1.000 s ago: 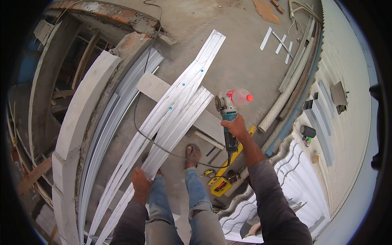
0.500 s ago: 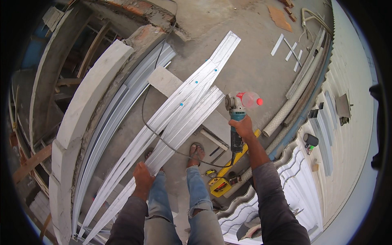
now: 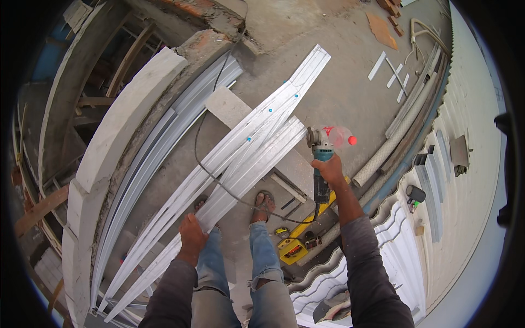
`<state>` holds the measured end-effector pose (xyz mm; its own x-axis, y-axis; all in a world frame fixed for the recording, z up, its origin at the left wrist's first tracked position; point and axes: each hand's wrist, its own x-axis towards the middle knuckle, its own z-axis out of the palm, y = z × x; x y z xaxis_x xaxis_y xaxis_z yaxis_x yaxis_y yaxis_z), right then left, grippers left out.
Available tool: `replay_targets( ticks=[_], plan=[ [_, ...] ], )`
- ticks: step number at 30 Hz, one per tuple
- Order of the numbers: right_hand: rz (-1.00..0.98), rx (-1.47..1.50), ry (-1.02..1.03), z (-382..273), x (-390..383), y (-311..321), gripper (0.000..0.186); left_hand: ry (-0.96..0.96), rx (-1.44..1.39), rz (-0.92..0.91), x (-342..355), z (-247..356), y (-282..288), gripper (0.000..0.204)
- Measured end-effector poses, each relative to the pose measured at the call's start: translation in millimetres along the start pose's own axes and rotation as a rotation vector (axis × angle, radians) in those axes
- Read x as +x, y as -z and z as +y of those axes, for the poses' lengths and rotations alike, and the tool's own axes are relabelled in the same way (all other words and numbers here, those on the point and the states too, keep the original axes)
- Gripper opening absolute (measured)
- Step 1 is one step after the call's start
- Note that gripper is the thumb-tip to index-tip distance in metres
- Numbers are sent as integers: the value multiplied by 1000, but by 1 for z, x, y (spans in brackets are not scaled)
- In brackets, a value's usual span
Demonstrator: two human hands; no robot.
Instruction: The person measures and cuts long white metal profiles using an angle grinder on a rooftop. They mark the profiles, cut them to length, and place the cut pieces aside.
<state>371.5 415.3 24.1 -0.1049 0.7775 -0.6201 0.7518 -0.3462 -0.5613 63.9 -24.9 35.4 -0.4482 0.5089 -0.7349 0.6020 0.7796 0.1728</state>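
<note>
"If going by the metal as laid out, how far along?"

"Partway, probably. Already set across the pale slab, on the concrete floor: a far channel and a near channel, with only the slab's left corner and right-hand part in sight. On the far channel, a few blue dots, too small to identify."

"And left to do?"

"Hard to say. Just beside the upper end of the near channel, the disc; impossible to confirm contact or spot any finished cut there. Perhaps some grinder work remaining."

"Hands?"

"In the right hand, the angle grinder, gripped around its body near the slab's right edge. In the closed left hand, the near channel, low along its length."

"Materials?"

"Bright silvery sheet metal, long, ribbed lengthwise, scuffed. Beneath, a chalky, flat, square-cornered slab. On the grinder, teal casing, grey metal head, dark disc. Over both channels, a smooth, looping cord. Just past the grinder's head, a clear bottle, red-capped."
</note>
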Motion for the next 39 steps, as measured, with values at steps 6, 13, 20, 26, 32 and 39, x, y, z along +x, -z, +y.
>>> replay_targets(
  ticks=[6, 13, 20, 26, 32, 39],
  plan=[
    [-43, 222, -57, -1, -31, 1, 36, -21, 1, 119, -2, 1, -5, 78],
    [137, 815, -220, -11, -137, 23, 27, -66, -53, 492, -32, 58, 31, 83],
    [167, 1156, -473, 6, -237, 11, 37, -687, -453, -213, -125, 207, 68, 63],
    [272, 1344, -453, 25, -284, -6, 31, -355, -526, -520, -149, 228, 67, 56],
    [309, 1499, -476, 47, -304, -22, 33, -307, -281, -480, -168, 224, 66, 37],
    [275, 1445, -524, 65, -320, -13, 42, -347, -261, -761, -169, 228, 62, 36]
  ],
)
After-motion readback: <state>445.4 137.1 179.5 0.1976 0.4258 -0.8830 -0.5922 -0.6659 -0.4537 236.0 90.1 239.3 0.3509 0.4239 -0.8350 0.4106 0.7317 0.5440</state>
